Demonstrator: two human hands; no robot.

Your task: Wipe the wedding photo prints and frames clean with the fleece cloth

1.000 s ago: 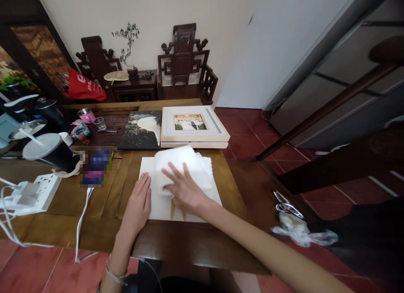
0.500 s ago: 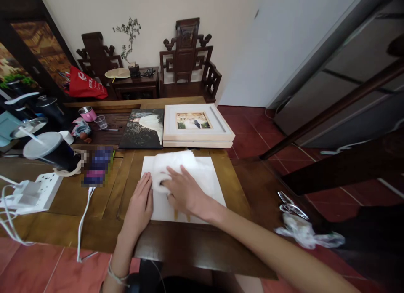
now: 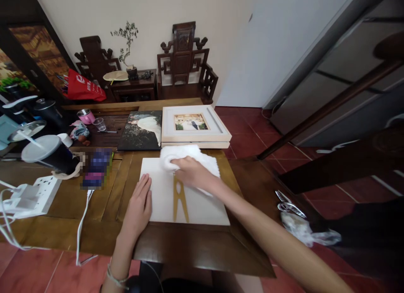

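Note:
A white board (image 3: 160, 200) lies on the wooden table near its front edge. On the board shows a flat tan two-legged piece (image 3: 179, 200) with a hole near its top, partly covered by my hand. My right hand (image 3: 192, 173) is closed on a fluffy white cloth (image 3: 179, 153), pressed on the board's far part. The cloth hangs a little over the far edge. My left hand (image 3: 139, 204) lies flat with fingers stretched along the board's left edge and holds nothing.
Beyond the board lie pale framed pictures (image 3: 195, 135) in a stack and a dark photo panel (image 3: 139, 133). To the left are a phone (image 3: 97, 169), a lidded cup (image 3: 50, 154) and a power strip (image 3: 41, 196). Scissors (image 3: 290, 205) lie at the right.
My right hand has moved the cloth away from me and to the right over the board, uncovering more of the tan piece. My left hand has stayed at the board's edge.

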